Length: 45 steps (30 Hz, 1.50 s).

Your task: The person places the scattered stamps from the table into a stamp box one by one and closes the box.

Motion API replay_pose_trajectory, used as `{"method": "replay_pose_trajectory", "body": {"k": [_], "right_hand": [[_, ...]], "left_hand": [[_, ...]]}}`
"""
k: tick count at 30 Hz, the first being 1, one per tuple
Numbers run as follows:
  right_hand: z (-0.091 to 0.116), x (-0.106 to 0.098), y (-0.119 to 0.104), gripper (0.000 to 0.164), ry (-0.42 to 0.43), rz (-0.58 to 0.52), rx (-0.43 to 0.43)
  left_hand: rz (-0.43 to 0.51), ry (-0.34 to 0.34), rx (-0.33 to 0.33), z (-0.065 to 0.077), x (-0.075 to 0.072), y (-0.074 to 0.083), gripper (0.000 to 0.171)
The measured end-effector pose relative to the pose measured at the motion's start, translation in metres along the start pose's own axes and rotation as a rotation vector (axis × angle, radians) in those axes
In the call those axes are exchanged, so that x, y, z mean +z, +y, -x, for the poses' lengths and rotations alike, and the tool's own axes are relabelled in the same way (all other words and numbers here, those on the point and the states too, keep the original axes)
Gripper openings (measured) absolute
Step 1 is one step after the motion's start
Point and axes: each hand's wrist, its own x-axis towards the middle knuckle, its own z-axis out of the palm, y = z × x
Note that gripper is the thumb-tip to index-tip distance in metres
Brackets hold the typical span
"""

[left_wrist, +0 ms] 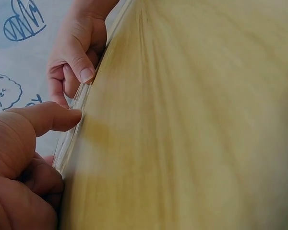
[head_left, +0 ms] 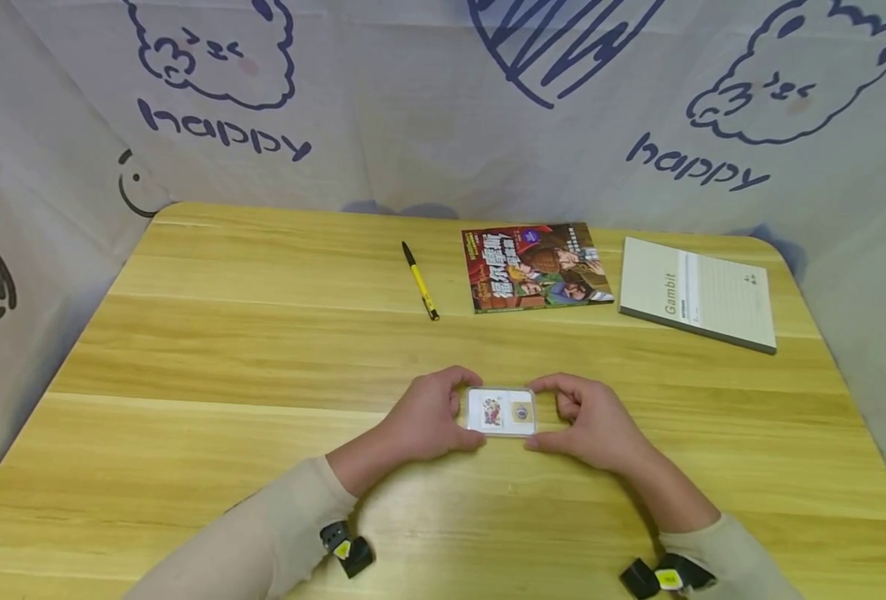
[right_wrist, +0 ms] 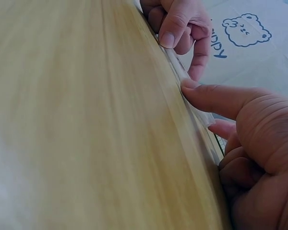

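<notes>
A small clear plastic collector's case (head_left: 502, 425) lies flat near the middle of the table; its white insert bears a colourful stamp-like picture on the left and a round coin-like piece on a tan square to the right. My left hand (head_left: 429, 417) grips its left end, thumb on the near edge and index finger at the far corner. At the opposite end my right hand (head_left: 598, 421) pinches it the same way. Both wrist views show the case (left_wrist: 67, 136) edge-on, low against the wood, with the thumbs (right_wrist: 201, 96) along its near side.
On the wooden table (head_left: 225, 350), a yellow and black pen (head_left: 420, 279) lies beyond the case. Right of it are an illustrated book (head_left: 536, 267) and a Gambit notebook (head_left: 701, 292). White cloth (head_left: 397, 108) with drawings hangs along the back and sides.
</notes>
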Motion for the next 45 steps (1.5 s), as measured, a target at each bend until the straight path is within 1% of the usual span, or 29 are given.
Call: {"method": "replay_pose_trajectory", "body": {"k": [6,10,14,20,24,29,34,37,40,45], "right_hand": [[0.001,-0.001,-0.001,0.061,0.003,0.002,0.011],[0.001,-0.002,0.0,0.06,0.01,-0.014,0.008],[0.001,-0.002,0.0,0.058,0.015,-0.007,0.01],[0.0,-0.002,-0.004,0.058,0.017,0.0,0.073],[0.0,-0.001,-0.007,0.059,0.011,-0.001,0.101],[-0.002,0.001,-0.011,0.058,0.0,0.001,0.089],[0.0,0.002,-0.012,0.06,0.007,-0.008,0.095],[0.002,0.003,-0.011,0.06,0.01,-0.015,0.096],[0.002,0.005,-0.009,0.059,0.008,-0.01,0.079],[0.002,0.007,-0.007,0.058,0.004,0.01,0.047]], "left_hand": [[-0.003,0.002,0.006,0.001,-0.001,0.0,0.064],[-0.009,0.002,0.002,0.001,-0.001,0.0,0.064],[-0.012,0.001,0.0,0.0,-0.001,0.001,0.064],[-0.007,-0.014,-0.008,-0.002,-0.003,0.001,0.064],[0.0,-0.026,-0.033,-0.002,-0.005,0.002,0.065],[0.008,-0.006,-0.071,-0.001,-0.007,0.004,0.068],[0.014,0.01,-0.088,0.001,-0.006,0.003,0.068],[0.002,0.011,-0.081,0.002,-0.005,0.001,0.068],[-0.01,0.013,-0.067,0.004,-0.004,-0.002,0.068],[0.001,0.019,-0.057,0.006,-0.004,-0.004,0.067]]}}
